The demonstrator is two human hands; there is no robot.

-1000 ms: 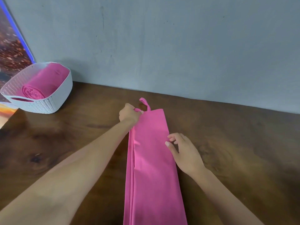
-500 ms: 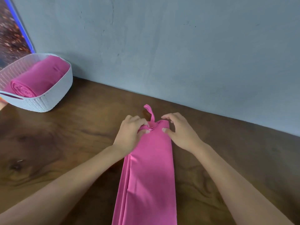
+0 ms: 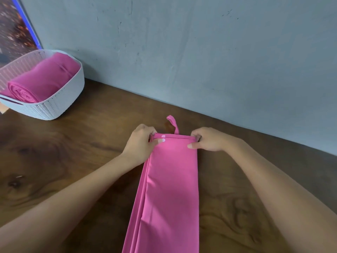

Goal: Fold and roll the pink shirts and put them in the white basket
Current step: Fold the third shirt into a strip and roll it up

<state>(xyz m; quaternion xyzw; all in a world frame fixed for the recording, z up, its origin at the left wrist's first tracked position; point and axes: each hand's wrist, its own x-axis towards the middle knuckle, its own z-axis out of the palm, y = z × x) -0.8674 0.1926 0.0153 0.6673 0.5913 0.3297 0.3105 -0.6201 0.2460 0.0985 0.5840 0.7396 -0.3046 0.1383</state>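
Grey wall at back, dark wooden table below it. Folded pink shirt lies flat on the table as a long narrow strip; long axis runs from the bottom edge of the view away toward the wall, far end just short of the table's back edge, leaning slightly right at the top. Layered fold edges show along its left side. White basket sits far left on the table near the wall, well apart from the strip, with a rolled pink shirt inside, spiral end facing the near-left.

Left hand pinches the far-left corner of the strip, fingers curled over the edge. Right hand pinches the far-right corner, thumb on top of the cloth. The far end is turned over into a thin lip between the two hands. A small pink strap sticks out past the far edge, toward the wall.

Versus half a second ago: hands were bunched close together at the strip's end near the strap; they now sit spread to the two corners, and the far edge is straight and flat.
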